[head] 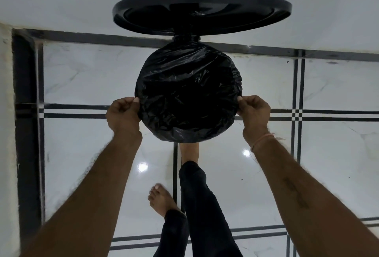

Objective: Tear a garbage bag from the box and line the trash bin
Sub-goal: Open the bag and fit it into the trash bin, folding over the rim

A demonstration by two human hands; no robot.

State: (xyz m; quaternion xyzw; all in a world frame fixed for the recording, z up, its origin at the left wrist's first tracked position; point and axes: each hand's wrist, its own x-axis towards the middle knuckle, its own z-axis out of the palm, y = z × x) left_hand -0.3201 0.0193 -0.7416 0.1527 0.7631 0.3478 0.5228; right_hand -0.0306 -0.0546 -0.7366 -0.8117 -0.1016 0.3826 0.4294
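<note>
A black garbage bag point(188, 90) is spread over the round mouth of the trash bin and folded down around its rim, so the bin's body is hidden beneath it. The bin's black lid point(202, 8) stands swung up behind, against the wall. My left hand point(123, 114) pinches the bag's edge at the bin's left side. On the bin's right side my right hand point(254, 112) pinches the bag's edge the same way. My right foot point(189, 152) reaches under the bin's front. The box of bags is out of view.
The bin stands on a glossy white tiled floor point(205, 179) with black grid lines, close to a white wall point(61, 0). A dark skirting strip point(26, 133) runs along the left. My left foot point(162, 201) stands on the floor below the bin.
</note>
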